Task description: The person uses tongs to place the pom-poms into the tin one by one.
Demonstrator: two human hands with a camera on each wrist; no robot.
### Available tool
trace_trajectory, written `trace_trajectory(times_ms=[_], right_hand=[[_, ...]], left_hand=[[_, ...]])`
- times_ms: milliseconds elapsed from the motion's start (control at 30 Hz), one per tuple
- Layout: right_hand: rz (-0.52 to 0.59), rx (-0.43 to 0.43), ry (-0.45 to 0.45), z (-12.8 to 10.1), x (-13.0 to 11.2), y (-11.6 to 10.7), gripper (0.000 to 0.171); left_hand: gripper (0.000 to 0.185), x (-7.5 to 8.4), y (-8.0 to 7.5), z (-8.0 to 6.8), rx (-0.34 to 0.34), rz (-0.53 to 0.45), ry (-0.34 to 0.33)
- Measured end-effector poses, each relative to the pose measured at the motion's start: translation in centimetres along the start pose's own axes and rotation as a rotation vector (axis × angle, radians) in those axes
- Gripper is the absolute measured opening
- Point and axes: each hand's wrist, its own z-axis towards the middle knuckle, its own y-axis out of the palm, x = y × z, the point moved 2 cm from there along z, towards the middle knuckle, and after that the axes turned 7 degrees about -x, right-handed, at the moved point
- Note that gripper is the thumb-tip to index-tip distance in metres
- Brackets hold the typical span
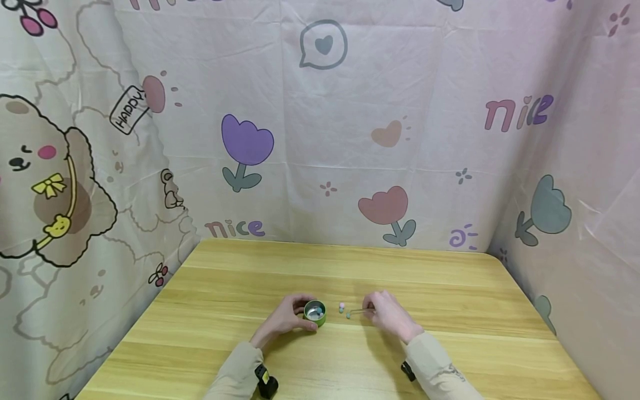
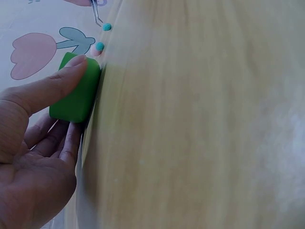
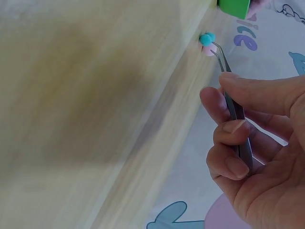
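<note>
My left hand point(image 1: 286, 318) holds a small round green tin point(image 2: 78, 95) on the table, thumb on the near side and fingers behind. In the head view, something teal shows inside the tin, beside its silvery inner wall. My right hand point(image 1: 392, 316) pinches a pair of bent-tip tweezers point(image 3: 233, 105) between thumb and fingers. Their slightly parted tips point left at a teal ball point(image 1: 348, 315); whether they touch it I cannot tell. Just behind that lie a pink ball point(image 1: 342, 305) and a second teal ball point(image 2: 99, 46), close together between the hands.
The wooden table point(image 1: 350, 266) stands against a patterned cloth point(image 1: 300, 133) that hangs behind it and along both sides. A black wrist device point(image 1: 267, 383) sits at the left cuff, and another dark one point(image 1: 408, 370) at the right cuff.
</note>
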Motion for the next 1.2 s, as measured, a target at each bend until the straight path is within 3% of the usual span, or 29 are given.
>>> trace_trajectory(times_ms=[433,1200], right_hand=[[-0.048,0.017,-0.048,0.24,-0.07,0.42,0.007],[-0.054,0.01,-0.033,0.54,-0.31,0.58,0.005]], left_hand=[[0.062,-0.1,-0.04,-0.04,0.005,0.0,-0.002],[0.062,-0.24,-0.02,0.11,0.004,-0.001,0.002]])
